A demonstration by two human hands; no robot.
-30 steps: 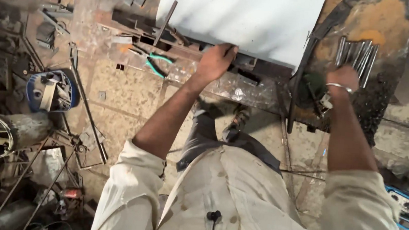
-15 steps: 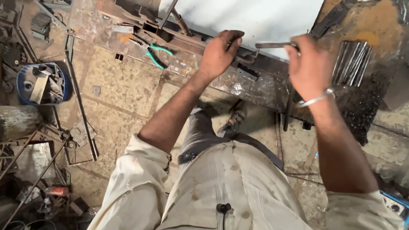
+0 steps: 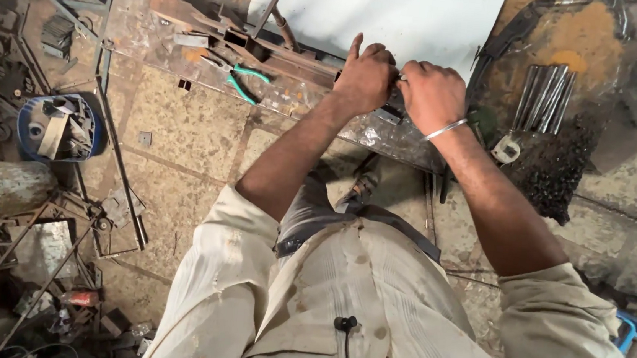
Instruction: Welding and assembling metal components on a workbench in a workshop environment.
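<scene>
Hands meet at the near edge of the white sheet [image 3: 383, 12]: left hand [image 3: 366, 76] and right hand [image 3: 432, 95] both close around a small metal piece [image 3: 401, 77], mostly hidden between them, seemingly positioning it. Next likely needs steady alignment against the rusty bench [image 3: 407, 137].

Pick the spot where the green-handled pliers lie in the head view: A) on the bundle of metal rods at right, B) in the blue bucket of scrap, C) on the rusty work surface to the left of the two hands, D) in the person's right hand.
C: the green-handled pliers lie on the rusty work surface, left of the left hand and right hand, which meet near the white sheet.
</scene>
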